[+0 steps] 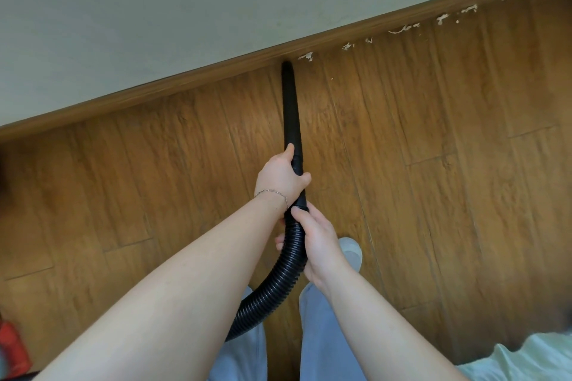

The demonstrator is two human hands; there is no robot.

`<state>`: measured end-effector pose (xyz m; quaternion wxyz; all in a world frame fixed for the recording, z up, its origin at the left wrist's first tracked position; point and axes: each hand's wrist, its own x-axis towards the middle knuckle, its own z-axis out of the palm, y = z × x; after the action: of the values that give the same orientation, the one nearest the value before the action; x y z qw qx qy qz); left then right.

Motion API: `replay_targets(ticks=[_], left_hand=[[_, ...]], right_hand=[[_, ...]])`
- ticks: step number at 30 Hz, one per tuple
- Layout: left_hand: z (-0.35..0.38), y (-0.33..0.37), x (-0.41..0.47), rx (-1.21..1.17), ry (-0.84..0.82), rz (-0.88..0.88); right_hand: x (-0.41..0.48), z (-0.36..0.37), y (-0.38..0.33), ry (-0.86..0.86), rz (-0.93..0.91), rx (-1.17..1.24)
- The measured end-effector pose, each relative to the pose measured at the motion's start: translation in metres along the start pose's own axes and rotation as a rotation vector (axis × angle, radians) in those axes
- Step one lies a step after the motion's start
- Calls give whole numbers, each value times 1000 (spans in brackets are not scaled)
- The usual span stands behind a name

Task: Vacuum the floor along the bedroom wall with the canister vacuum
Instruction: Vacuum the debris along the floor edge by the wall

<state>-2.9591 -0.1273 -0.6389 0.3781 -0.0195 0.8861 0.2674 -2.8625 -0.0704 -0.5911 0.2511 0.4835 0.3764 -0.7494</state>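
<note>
Left hand (280,177) grips nozzle (290,108), right hand (320,247) hose (278,283).

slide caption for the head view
Left hand on the nozzle, right hand on the hose, tip at baseboard beside white scraps.

matt black plastic nozzle (291,108), ribbed hose (278,281), wood-grain floor (433,164)

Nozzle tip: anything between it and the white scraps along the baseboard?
Nothing visible. The nozzle tip sits at the baseboard; the nearest white scrap lies just right of it, with only bare floor between.
</note>
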Motion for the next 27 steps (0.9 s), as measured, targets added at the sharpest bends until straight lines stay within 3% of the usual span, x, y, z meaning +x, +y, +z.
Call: replay_targets(ticks=[27], left_hand=[[36,38,-13,49,-108,99]], right_hand=[[-19,-40,-1,123,-2,110]])
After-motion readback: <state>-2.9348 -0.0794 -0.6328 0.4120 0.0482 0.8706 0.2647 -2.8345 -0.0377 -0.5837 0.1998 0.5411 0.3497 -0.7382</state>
